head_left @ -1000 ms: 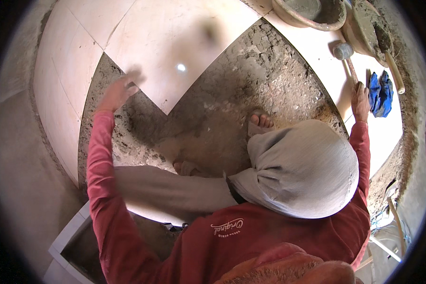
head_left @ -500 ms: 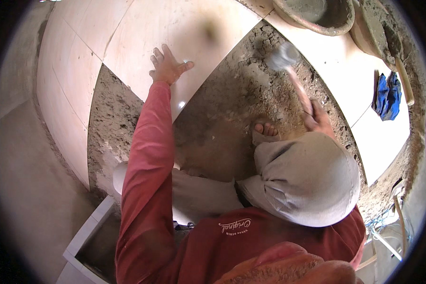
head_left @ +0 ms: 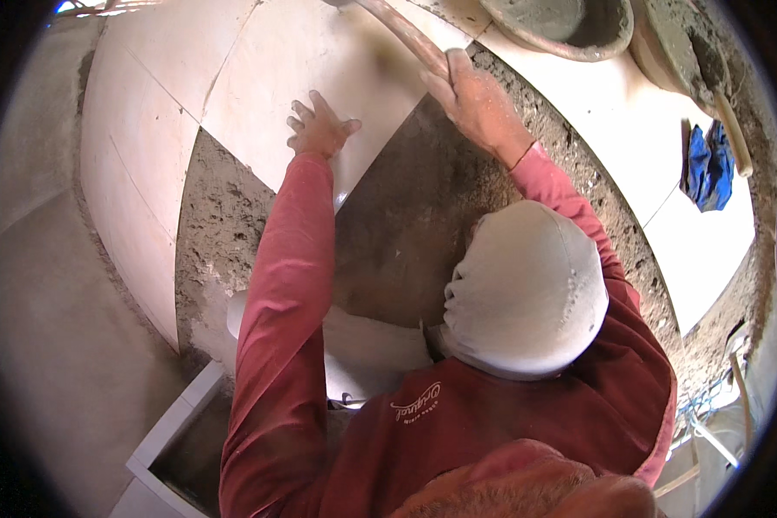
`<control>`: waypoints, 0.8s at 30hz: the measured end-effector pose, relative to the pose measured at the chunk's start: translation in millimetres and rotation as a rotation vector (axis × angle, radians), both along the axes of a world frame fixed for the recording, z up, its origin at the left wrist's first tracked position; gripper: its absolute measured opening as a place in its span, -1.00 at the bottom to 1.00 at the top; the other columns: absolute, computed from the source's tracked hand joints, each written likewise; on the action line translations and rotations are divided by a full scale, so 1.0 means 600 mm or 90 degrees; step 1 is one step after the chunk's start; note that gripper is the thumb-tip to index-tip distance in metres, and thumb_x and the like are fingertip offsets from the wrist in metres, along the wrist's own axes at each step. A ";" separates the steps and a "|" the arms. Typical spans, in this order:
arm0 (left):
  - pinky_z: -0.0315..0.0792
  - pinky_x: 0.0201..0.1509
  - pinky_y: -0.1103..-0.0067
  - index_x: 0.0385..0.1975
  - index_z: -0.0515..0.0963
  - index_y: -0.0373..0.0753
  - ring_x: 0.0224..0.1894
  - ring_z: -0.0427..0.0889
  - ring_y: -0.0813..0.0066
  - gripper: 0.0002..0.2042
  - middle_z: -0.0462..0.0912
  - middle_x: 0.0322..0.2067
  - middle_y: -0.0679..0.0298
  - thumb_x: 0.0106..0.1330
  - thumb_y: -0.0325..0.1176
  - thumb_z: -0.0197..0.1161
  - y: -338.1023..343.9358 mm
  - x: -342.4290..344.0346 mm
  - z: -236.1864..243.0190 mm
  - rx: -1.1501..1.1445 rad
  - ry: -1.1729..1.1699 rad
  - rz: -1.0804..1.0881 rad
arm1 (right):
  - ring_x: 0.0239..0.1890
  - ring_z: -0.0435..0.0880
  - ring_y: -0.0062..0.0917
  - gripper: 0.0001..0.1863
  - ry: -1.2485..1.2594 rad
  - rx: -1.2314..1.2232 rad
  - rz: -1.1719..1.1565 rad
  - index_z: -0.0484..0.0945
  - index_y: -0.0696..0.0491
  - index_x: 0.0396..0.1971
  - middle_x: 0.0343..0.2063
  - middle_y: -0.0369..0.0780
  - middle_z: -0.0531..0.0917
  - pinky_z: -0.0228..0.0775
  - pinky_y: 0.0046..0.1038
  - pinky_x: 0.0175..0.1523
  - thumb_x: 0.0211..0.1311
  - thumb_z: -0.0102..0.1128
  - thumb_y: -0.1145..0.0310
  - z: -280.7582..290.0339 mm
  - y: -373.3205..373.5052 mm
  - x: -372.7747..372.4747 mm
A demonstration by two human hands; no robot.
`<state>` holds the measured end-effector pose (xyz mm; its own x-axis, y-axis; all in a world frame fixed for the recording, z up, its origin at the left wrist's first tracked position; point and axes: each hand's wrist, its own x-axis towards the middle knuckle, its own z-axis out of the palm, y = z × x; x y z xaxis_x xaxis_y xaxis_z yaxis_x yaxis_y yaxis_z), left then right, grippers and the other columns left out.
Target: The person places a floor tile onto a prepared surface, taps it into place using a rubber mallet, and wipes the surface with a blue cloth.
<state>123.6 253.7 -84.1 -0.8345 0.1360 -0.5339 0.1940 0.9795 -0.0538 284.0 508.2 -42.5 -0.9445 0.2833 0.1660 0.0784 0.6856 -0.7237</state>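
My right hand grips the wooden handle of a mallet, raised over the pale tile; the mallet's head is at the top edge, mostly out of view. My left hand rests on that tile with fingers spread, near its edge beside bare, crumbly mortar bed. Another rough bed patch lies left of my left sleeve. My grey-clad knee is below my right hand, and my bare foot is hidden.
Two mortar-caked basins stand at top right, with a wooden handle at the outer one. A crumpled blue cloth lies on right-hand tiles. A low tiled ledge is at lower left; hoses and sticks lie lower right.
My left hand moved right onto the tile and stayed there, fingers spread. My right hand took the mallet from the right-hand tiles and swung it up and left over the central tile.
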 end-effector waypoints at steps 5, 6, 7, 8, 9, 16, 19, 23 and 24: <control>0.03 0.43 -0.27 0.60 -0.31 -0.03 0.59 -0.27 -0.34 0.17 -0.35 0.57 -0.22 0.21 0.31 0.36 -0.005 -0.004 0.001 0.042 0.003 -0.001 | -0.41 0.68 -0.01 -0.52 -0.168 -0.068 -0.045 0.31 0.18 -0.06 -0.47 0.10 0.63 0.55 -0.07 -0.24 0.55 0.02 -0.02 0.032 -0.014 -0.010; 0.04 0.42 -0.28 0.60 -0.32 -0.02 0.59 -0.28 -0.34 0.18 -0.36 0.57 -0.21 0.20 0.32 0.35 -0.006 -0.003 0.001 0.048 -0.004 0.009 | -0.39 0.68 -0.06 -0.51 -0.169 -0.081 -0.044 0.31 0.19 -0.05 -0.44 0.10 0.63 0.55 -0.08 -0.24 0.56 0.00 -0.03 0.035 -0.013 -0.013; 0.04 0.42 -0.30 0.61 -0.32 -0.01 0.59 -0.28 -0.33 0.17 -0.37 0.58 -0.19 0.20 0.32 0.35 -0.006 -0.003 0.001 0.052 -0.002 0.009 | -0.37 0.68 -0.11 -0.50 -0.194 -0.095 -0.038 0.31 0.20 -0.05 -0.41 0.09 0.63 0.55 -0.08 -0.23 0.56 -0.01 -0.03 0.036 -0.007 -0.017; 0.04 0.41 -0.31 0.61 -0.32 0.01 0.59 -0.29 -0.32 0.17 -0.37 0.58 -0.17 0.20 0.32 0.35 -0.006 -0.003 0.001 0.039 -0.007 0.012 | -0.35 0.68 -0.17 -0.49 -0.269 -0.115 -0.058 0.32 0.22 -0.04 -0.38 0.09 0.63 0.55 -0.09 -0.22 0.57 -0.02 -0.04 0.035 -0.002 -0.020; 0.04 0.41 -0.32 0.61 -0.32 0.02 0.60 -0.30 -0.31 0.17 -0.38 0.58 -0.15 0.20 0.32 0.35 -0.006 -0.003 0.000 0.041 -0.001 0.016 | -0.29 0.66 -0.28 -0.48 -0.218 -0.166 -0.052 0.35 0.20 -0.05 -0.31 0.03 0.63 0.56 -0.15 -0.22 0.58 -0.05 -0.07 0.031 0.004 -0.018; -0.03 0.36 -0.43 0.60 -0.36 0.09 0.59 -0.40 -0.33 0.18 -0.45 0.59 -0.12 0.19 0.33 0.36 -0.010 -0.005 -0.003 0.082 -0.026 0.049 | -0.49 0.66 -0.18 -0.51 -0.205 -0.059 -0.131 0.33 0.18 -0.16 -0.49 0.00 0.61 0.50 -0.11 -0.34 0.56 -0.01 -0.04 -0.005 0.004 0.005; -0.03 0.36 -0.44 0.60 -0.36 0.10 0.59 -0.40 -0.33 0.18 -0.44 0.59 -0.11 0.20 0.31 0.37 -0.008 -0.003 0.005 0.108 -0.015 0.057 | -0.50 0.68 -0.15 -0.48 -0.197 -0.063 -0.062 0.35 0.17 -0.09 -0.44 -0.01 0.67 0.58 -0.15 -0.34 0.56 -0.03 -0.09 0.001 -0.014 0.011; 0.07 0.37 -0.40 0.61 -0.29 0.06 0.61 -0.32 -0.23 0.16 -0.37 0.60 -0.03 0.19 0.25 0.42 -0.003 0.006 0.012 0.084 -0.001 0.056 | -0.39 0.72 -0.04 -0.47 -0.158 -0.053 -0.031 0.36 0.18 -0.07 -0.38 0.07 0.69 0.60 -0.11 -0.25 0.54 -0.01 -0.10 0.010 -0.049 0.016; 0.07 0.36 -0.40 0.60 -0.29 0.06 0.61 -0.32 -0.23 0.16 -0.37 0.60 -0.03 0.19 0.25 0.41 -0.002 0.005 0.013 0.082 0.000 0.055 | -0.37 0.72 -0.01 -0.47 -0.123 -0.043 -0.015 0.37 0.17 -0.07 -0.39 0.09 0.68 0.60 -0.09 -0.23 0.53 0.01 -0.09 0.008 -0.057 0.015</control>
<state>126.6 252.7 -76.4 -0.8462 0.1313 -0.5165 0.1093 0.9913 0.0730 293.3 473.7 -37.8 -0.9499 0.3102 -0.0377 0.2359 0.6327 -0.7376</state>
